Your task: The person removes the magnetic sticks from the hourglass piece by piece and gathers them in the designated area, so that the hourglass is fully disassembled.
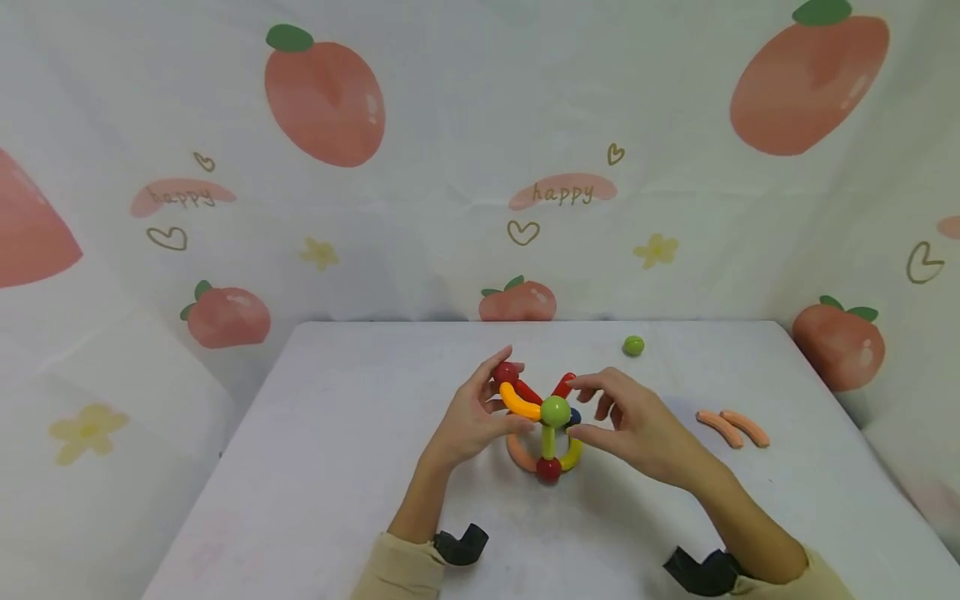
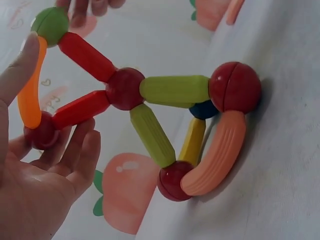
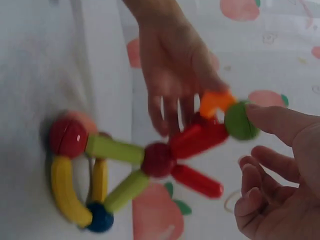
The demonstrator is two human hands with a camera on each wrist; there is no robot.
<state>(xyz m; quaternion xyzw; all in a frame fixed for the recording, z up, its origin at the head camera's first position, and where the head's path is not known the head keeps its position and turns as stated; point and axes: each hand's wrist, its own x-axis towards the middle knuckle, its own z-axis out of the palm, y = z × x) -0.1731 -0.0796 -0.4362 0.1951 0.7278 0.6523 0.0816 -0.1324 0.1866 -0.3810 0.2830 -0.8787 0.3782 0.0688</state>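
Note:
A magnetic stick-and-ball model [image 2: 125,89] stands on the table, with curved peach and yellow sticks at its base and lime sticks rising to a central red ball. My left hand [image 1: 468,421] holds its upper left part: the thumb lies on the curved orange stick [image 2: 30,90] and fingers curl behind a red ball [image 2: 44,131]. The orange stick reaches a green ball [image 1: 555,412]. To the right, my right hand [image 1: 637,429] has bent, spread fingers; its thumb tip overlaps the green ball in the right wrist view, contact unclear. Near its fingers, a red stick [image 3: 200,181] has a free end.
A loose green ball [image 1: 633,346] lies near the table's back edge. Two curved peach sticks [image 1: 731,428] lie side by side on the right of the white table [image 1: 322,467]. A fruit-print cloth [image 1: 435,225] hangs behind.

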